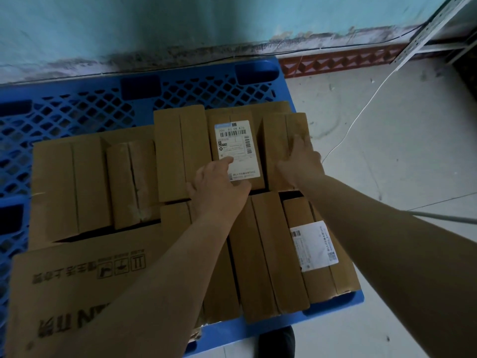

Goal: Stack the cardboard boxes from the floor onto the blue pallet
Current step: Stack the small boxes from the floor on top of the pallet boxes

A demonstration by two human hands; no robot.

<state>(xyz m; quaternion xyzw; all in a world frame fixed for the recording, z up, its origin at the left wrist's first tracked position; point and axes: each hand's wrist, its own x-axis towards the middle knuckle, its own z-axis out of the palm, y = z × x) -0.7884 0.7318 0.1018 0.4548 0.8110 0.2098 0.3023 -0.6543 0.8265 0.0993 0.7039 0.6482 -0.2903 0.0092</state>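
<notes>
Both hands lie open on the pallet's (77, 109) far-right boxes, left hand (219, 184) flat on the labelled box (236, 148), right hand (300, 157) on its right neighbour (280, 140), long axes pointing away.

Single head-mounted wide-angle view, looking steeply down and forward from above. Close range: both forearms enter from the bottom edge, blue pallet (77, 109) with cardboard boxes (180, 151) fills most of the frame. Wall (180, 21) runs across the top, tiled floor (400, 151) at right. Edges show lens distortion. No second view.
</notes>
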